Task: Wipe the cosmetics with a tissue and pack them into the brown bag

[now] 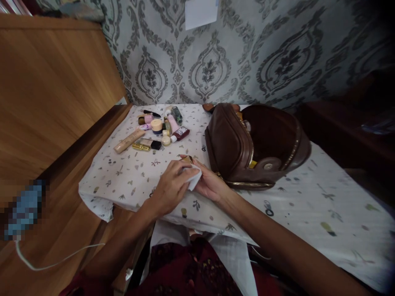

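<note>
Over the front part of the table my left hand (173, 185) is closed on a white wipe (195, 177), pressed against my right hand (210, 181). The fingers of my right hand curl around a small gold-coloured item (187, 159) with a dark end; most of it is hidden, so its kind is unclear. Just beyond my hands lies a group of cosmetics: a beige tube (128, 141), a foundation bottle with a black cap (149, 143), a gold tube (141, 147), a cream jar (156, 126) and a dark red bottle (180, 133).
An open brown leather bag (230, 144) stands right of my hands, its zip undone. A patterned white cloth (123, 181) covers the table. A wooden cabinet (58, 61) is at the left, with a white cable (58, 263) below. Patterned wallpaper (173, 61) backs the table.
</note>
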Available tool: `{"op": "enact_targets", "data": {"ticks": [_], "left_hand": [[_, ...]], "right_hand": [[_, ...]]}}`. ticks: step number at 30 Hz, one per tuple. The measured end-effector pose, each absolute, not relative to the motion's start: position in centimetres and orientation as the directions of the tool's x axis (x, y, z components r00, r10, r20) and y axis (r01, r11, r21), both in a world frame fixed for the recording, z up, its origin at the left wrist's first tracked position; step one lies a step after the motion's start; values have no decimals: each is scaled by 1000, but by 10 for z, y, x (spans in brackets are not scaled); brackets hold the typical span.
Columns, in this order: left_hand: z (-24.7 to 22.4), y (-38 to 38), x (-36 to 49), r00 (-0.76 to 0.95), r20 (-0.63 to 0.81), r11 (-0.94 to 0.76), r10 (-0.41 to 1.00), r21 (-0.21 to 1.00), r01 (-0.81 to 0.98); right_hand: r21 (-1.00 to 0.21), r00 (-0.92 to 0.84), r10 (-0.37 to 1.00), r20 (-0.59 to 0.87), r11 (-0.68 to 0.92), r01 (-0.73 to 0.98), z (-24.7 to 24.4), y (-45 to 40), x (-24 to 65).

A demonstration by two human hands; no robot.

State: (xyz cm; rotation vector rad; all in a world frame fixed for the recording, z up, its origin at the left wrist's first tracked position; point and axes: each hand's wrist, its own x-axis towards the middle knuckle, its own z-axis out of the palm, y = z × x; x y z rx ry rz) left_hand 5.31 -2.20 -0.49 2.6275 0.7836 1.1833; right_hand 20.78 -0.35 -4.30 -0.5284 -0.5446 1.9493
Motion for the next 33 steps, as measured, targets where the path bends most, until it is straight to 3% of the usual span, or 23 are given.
{"op": "enact_targets", "data": {"ticks": [3, 6, 14, 18, 25, 33], "left_hand": [[-10, -32, 49, 607, 638, -879, 473, 299, 370], [-17, -36, 41, 562, 646, -852, 516, 321, 413], [-19, -13, 19, 233, 561, -594, 794, 634, 495], [-12, -3, 17, 272, 451, -526, 850, 749, 403], [13, 1, 31, 434, 506, -648, 746, 703, 295], [-2, 1, 34, 379, 525, -646, 763, 653, 396]], "right_hand": [[-541, -399, 906, -144, -409, -735, -40, -1, 211], [-511, -382, 907, -179, -417, -752, -37, 0, 214], [-548, -396, 890, -226, -452, -703, -36, -5, 210], [-629, -402, 896, -187, -424, -652, -36, -8, 210], [-725, -410, 909, -78, -334, -603, -35, -11, 207], [-562, -387, 889, -245, -455, -691, -31, -7, 212]]}}
